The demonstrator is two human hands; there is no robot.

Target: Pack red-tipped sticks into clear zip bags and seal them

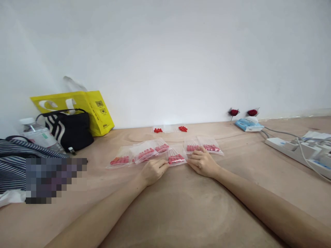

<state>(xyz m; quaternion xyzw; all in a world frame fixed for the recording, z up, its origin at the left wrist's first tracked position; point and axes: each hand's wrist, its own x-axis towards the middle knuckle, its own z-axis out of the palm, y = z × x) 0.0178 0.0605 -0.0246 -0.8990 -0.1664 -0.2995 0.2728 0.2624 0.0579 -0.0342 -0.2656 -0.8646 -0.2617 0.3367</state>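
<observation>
A small clear plastic bag [177,159] with red-tipped pieces inside lies on the table between my hands. At its lower left corner my left hand [154,171] is closed, thumb and finger pinching the edge. My right hand [204,163] is closed at the opposite corner, with its fingertips on the bag's edge. More such bags lie flat nearby: an overlapping group [146,153] behind and left of my left hand, and a pair [212,146] just beyond my right hand. My right fingers partly cover one of that pair.
Two red piles [158,130] lie by the wall. On the left are a yellow bag [103,113], a black bag [77,129], a plastic bottle [38,134] and striped cloth [15,162]. Rightward sit a blue tissue pack [248,125], two dark red flowers [234,112] and a power strip [284,146] with cables.
</observation>
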